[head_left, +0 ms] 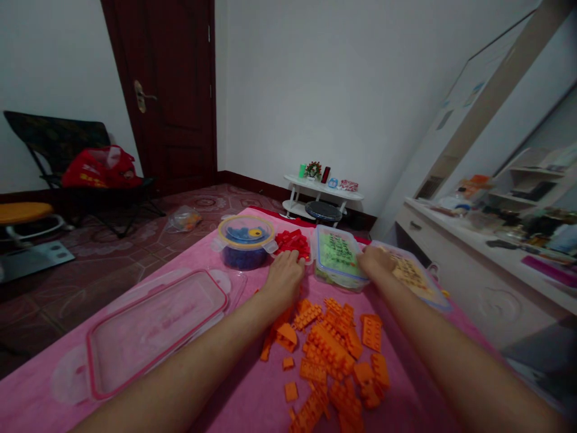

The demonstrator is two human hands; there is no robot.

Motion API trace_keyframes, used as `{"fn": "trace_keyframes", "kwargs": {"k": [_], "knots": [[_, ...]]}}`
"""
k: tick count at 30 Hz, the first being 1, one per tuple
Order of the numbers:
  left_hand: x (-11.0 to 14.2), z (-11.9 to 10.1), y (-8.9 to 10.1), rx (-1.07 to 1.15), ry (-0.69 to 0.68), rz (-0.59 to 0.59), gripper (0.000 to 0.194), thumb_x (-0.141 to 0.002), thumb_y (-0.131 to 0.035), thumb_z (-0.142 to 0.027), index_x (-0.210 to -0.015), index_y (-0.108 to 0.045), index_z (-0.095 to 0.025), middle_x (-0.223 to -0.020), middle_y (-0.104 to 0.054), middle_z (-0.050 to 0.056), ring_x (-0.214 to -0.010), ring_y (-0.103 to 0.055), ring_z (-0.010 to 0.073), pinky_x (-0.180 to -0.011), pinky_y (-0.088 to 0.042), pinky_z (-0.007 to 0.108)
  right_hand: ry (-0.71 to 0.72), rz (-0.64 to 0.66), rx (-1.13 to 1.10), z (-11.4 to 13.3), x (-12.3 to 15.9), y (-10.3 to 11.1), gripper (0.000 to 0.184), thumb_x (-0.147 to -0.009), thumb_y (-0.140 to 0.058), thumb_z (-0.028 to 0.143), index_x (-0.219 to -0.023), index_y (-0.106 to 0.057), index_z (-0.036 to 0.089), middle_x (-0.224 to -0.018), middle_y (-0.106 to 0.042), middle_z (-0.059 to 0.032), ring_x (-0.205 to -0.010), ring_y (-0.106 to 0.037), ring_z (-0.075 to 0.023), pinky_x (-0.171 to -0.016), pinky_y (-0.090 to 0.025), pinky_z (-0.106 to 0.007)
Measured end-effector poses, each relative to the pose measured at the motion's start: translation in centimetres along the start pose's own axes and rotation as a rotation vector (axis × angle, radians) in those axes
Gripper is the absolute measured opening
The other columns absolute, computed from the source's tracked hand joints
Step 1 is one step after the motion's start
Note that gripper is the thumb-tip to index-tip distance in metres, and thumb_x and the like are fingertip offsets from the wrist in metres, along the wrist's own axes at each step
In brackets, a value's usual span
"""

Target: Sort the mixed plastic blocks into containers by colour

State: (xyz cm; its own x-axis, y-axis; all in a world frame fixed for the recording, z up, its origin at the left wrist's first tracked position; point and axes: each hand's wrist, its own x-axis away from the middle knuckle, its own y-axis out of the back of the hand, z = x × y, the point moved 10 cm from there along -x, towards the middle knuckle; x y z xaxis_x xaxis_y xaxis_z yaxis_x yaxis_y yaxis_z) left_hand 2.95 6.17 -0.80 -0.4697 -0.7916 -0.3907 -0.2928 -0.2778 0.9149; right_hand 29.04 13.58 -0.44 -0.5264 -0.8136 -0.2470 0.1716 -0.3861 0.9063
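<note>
My left hand (286,275) has its fingers bent over the near side of a clear plastic container (309,255) that holds red toy bricks (293,240). Against the right side of a blue-rimmed lidded box (336,281) of green bricks is my right hand (377,261). Its fingers are curled and partly hidden, so what they hold does not show. Right of that hand lies another lidded box (419,279) with pale yellow contents. Loose orange toy bricks (329,349) are heaped between my forearms, some under my left wrist.
On the pink cloth (252,397), a red-rimmed clear lid (157,331) lies at left. A round yellow-rimmed tub (246,255) of blue pieces stands at its far end. Beyond are a low white shelf (324,186), a cluttered counter (496,240) and a chair with a red bag (101,168).
</note>
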Motion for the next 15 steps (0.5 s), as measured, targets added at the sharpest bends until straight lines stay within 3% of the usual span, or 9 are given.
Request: {"fn": "trace_keyframes", "kwargs": {"k": [3, 6, 8, 11, 13, 15], "knots": [[0.6, -0.7, 0.4, 0.024, -0.032, 0.017, 0.031, -0.082, -0.045, -0.013, -0.108, -0.062, -0.012, -0.115, -0.056, 0.014, -0.106, -0.05, 0.025, -0.093, -0.04, 0.038, 0.242, -0.061, 0.041, 2.8, 1.9, 0.4, 0.045, -0.087, -0.048, 0.036, -0.128, -0.055, 0.021, -0.14, -0.045, -0.014, -0.129, -0.039, -0.0304, -0.103, -0.03, -0.048], [1.3, -1.3, 1.3, 0.067, -0.078, 0.049, 0.027, -0.083, -0.049, -0.019, -0.102, -0.067, -0.013, -0.116, -0.057, 0.015, -0.107, -0.051, 0.0255, -0.094, -0.041, 0.038, 0.458, 0.137, 0.144, 5.4, 3.2, -1.6, 0.045, -0.093, -0.037, 0.041, -0.132, -0.051, 0.025, -0.138, -0.049, -0.0095, -0.124, -0.046, -0.0244, -0.1, -0.036, -0.039], [1.9, -0.6, 2.4, 0.103, -0.071, 0.085, 0.025, -0.083, -0.051, -0.023, -0.099, -0.069, -0.017, -0.111, -0.06, 0.013, -0.105, -0.054, 0.0247, -0.091, -0.042, 0.036, 0.439, 0.271, 0.232, 5.9, 3.1, -2.4, 0.044, -0.09, -0.043, 0.044, -0.128, -0.056, 0.025, -0.129, -0.057, -0.0108, -0.117, -0.053, -0.0277, -0.095, -0.039, -0.042], [3.6, 2.8, 4.8, 0.121, 0.049, 0.146, 0.024, -0.084, -0.052, -0.025, -0.1, -0.07, -0.022, -0.103, -0.065, 0.009, -0.102, -0.057, 0.0229, -0.088, -0.044, 0.033, 0.442, 0.236, 0.248, 7.8, 3.7, -1.1, 0.041, -0.085, -0.052, 0.042, -0.116, -0.065, 0.019, -0.121, -0.061, -0.0149, -0.112, -0.054, -0.0335, -0.092, -0.04, -0.047], [5.6, 6.2, 6.4, 0.083, 0.176, 0.177, 0.024, -0.081, -0.055, -0.028, -0.101, -0.069, -0.024, -0.102, -0.066, 0.008, -0.101, -0.058, 0.0231, -0.088, -0.044, 0.032, 0.603, 0.117, 0.128, 10.9, 6.7, 0.5, 0.033, -0.086, -0.051, 0.034, -0.111, -0.067, 0.018, -0.12, -0.062, -0.0129, -0.113, -0.054, -0.0287, -0.094, -0.039, -0.041], [8.4, 8.8, 7.3, 0.028, 0.24, 0.222, 0.028, -0.075, -0.063, -0.035, -0.1, -0.069, -0.025, -0.102, -0.067, 0.007, -0.102, -0.058, 0.0246, -0.087, -0.044, 0.033, 0.83, 0.084, -0.07, 14.2, 11.9, 1.5, 0.028, -0.086, -0.05, 0.025, -0.107, -0.068, 0.018, -0.115, -0.064, -0.0093, -0.109, -0.056, -0.0217, -0.096, -0.039, -0.034]]}}
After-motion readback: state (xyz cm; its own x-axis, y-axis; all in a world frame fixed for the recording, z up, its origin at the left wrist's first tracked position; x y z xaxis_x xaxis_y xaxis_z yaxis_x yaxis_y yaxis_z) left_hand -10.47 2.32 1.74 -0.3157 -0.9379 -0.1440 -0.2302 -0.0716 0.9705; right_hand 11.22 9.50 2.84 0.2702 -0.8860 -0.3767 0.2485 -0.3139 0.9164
